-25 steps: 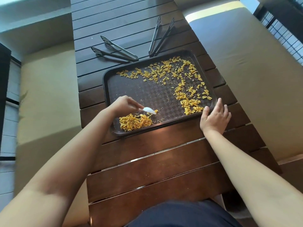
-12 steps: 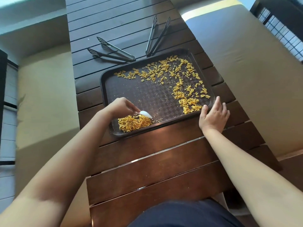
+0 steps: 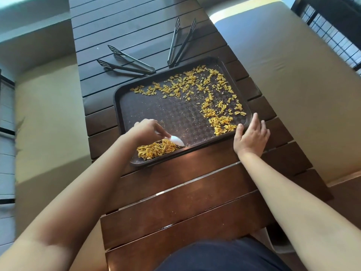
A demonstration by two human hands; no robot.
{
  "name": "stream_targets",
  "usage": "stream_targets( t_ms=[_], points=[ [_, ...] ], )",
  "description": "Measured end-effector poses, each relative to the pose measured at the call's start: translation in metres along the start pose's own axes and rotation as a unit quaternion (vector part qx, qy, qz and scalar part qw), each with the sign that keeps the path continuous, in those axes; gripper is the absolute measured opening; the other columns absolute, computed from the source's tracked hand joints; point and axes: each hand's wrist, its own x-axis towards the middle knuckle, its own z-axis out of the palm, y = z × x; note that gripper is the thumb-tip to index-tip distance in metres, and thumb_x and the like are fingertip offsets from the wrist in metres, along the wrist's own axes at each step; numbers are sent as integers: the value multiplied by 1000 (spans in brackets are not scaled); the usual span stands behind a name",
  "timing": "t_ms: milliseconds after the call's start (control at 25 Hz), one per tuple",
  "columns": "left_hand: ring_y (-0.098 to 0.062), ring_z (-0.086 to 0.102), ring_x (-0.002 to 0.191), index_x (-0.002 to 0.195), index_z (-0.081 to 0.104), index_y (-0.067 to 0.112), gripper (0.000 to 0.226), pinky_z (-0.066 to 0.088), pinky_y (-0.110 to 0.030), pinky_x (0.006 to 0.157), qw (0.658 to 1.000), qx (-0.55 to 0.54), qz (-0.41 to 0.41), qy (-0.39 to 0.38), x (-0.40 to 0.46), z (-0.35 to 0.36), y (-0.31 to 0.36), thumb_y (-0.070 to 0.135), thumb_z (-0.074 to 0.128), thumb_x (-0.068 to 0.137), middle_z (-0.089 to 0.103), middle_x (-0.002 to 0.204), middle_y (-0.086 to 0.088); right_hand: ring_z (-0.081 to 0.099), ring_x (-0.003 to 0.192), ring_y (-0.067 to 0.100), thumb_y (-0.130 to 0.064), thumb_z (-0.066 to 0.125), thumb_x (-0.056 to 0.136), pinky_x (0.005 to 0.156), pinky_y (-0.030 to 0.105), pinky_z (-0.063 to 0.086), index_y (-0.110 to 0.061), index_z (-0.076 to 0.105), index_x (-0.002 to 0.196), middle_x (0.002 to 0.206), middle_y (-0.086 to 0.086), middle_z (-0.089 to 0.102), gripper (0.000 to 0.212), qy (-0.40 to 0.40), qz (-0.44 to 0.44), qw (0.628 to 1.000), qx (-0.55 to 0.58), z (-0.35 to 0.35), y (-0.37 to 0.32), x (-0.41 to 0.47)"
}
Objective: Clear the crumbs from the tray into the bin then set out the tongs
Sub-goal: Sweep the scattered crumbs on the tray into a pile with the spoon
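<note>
A dark brown tray (image 3: pixel 119 102) lies on the slatted wooden table (image 3: pixel 175 192). Yellow crumbs (image 3: pixel 195 83) are scattered along its far and right sides. A gathered heap of crumbs (image 3: pixel 156 150) sits in the near left corner. My left hand (image 3: pixel 145 129) grips a white plastic spoon (image 3: pixel 176 140), whose bowl touches the heap. My right hand (image 3: pixel 252 134) rests with straight fingers on the tray's near right corner. Two pairs of black tongs lie beyond the tray: one pair (image 3: pixel 127 64) at the left, another pair (image 3: pixel 180 43) at the right.
Tan cushioned benches run along both sides of the table, the left bench (image 3: pixel 48 114) and the right bench (image 3: pixel 302 85). A dark railing (image 3: pixel 332 22) stands at the far right. No bin is in view.
The spoon has swept toward the near edge, up against the heap of crumbs. My right hand has stayed on the tray's corner.
</note>
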Motion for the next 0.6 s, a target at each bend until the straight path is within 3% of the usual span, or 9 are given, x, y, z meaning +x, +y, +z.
stream_targets(
  t_ms=[80, 200, 240, 280, 320, 360, 440, 600],
  points=[
    [-11, 56, 87, 99, 70, 43, 19, 40, -32, 81, 1000, 24, -10, 2, 0, -11, -1, 31, 58, 90, 67, 100, 14, 24, 139, 30, -45, 24, 89, 113, 46, 13, -9, 23, 146, 146, 15, 37, 67, -2, 1, 1000, -2, 1, 0, 0],
    [-6, 45, 54, 110, 68, 34, 23, 40, -18, 54, 987, -123, -47, 87, 11, -14, 16, 26, 54, 93, 67, 101, 13, 24, 139, 30, -44, 23, 90, 113, 46, 13, -9, 23, 146, 146, 13, 38, 66, -3, -1, 1000, 5, 2, 1, 1],
    [-7, 48, 57, 111, 67, 34, 24, 46, -19, 63, 976, -158, -66, 131, 17, -11, 25, 26, 52, 94, 68, 105, 11, 24, 139, 29, -43, 23, 90, 113, 46, 13, -10, 23, 146, 146, 12, 39, 66, -2, 0, 1000, 11, 2, 2, 1],
    [-11, 55, 69, 112, 66, 36, 25, 45, -28, 83, 968, -160, -81, 174, 25, -7, 34, 27, 50, 96, 67, 112, 9, 24, 139, 29, -41, 23, 90, 113, 46, 13, -10, 24, 146, 145, 12, 40, 64, 0, 1, 1000, 17, 2, 2, 2],
    [-15, 59, 87, 114, 65, 37, 28, 35, -38, 99, 964, -149, -95, 200, 33, -2, 42, 25, 47, 97, 64, 120, 6, 25, 139, 29, -39, 23, 90, 113, 46, 13, -10, 25, 146, 145, 11, 41, 63, 3, 3, 1000, 23, 2, 2, 2],
    [-18, 57, 104, 117, 63, 38, 32, 26, -43, 104, 961, -143, -107, 212, 40, 1, 50, 22, 44, 98, 59, 128, 5, 25, 139, 29, -38, 23, 91, 113, 45, 13, -10, 25, 146, 144, 11, 42, 62, 5, 3, 1000, 27, 3, 2, 1],
    [-22, 48, 121, 124, 58, 37, 42, 21, -45, 107, 958, -148, -127, 209, 54, 5, 67, 11, 39, 96, 49, 138, 1, 25, 139, 28, -36, 23, 91, 113, 45, 12, -10, 26, 146, 143, 11, 43, 60, 9, 4, 1000, 29, 3, 2, 1],
    [-25, 44, 125, 128, 54, 38, 58, 21, -49, 110, 966, -153, -130, 160, 71, 9, 92, -2, 37, 89, 43, 143, -3, 27, 138, 29, -34, 26, 91, 113, 46, 14, -10, 28, 145, 142, 11, 44, 59, 12, 6, 1000, 27, 3, 2, 1]
  ],
)
